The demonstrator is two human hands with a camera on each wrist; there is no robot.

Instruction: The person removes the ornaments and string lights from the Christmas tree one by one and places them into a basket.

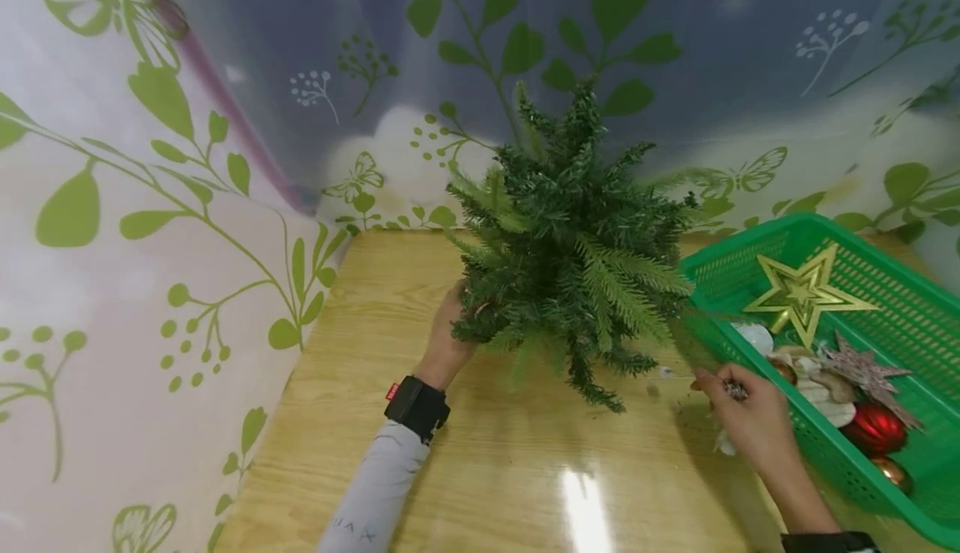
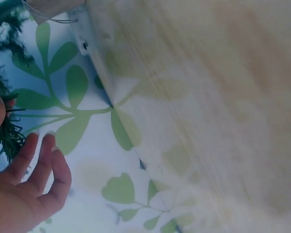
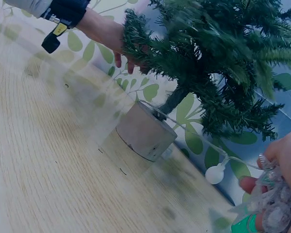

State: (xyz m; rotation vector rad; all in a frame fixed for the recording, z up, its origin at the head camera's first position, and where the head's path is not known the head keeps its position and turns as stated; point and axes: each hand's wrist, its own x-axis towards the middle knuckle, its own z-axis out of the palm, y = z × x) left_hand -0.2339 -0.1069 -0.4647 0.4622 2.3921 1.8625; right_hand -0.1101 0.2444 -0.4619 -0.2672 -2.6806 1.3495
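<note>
A small artificial Christmas tree (image 1: pixel 558 245) stands on the table; its round base (image 3: pixel 145 131) shows in the right wrist view. My left hand (image 1: pixel 447 332) is at the tree's left side, its tips partly hidden by needles. In the left wrist view, the thumb and a fingertip of that hand (image 2: pixel 31 182) pinch a green branch (image 2: pixel 8 138), the other fingers loosely bent. To the right of the tree, my right hand (image 1: pixel 753 415) grips a bundle of string lights (image 3: pixel 276 211) with clear round bulbs. From the bundle, a wire with a white bulb (image 3: pixel 215 174) runs to the base.
On the right stands a green plastic basket (image 1: pixel 862 245). It holds a gold star (image 1: pixel 804 293), a pink glittery star (image 1: pixel 870 370), a red bauble (image 1: pixel 876 428) and a copper-coloured bauble (image 1: pixel 892 474). Leaf-patterned cloth (image 1: pixel 225 286) borders the wooden table (image 1: pixel 510 453) at the left and back.
</note>
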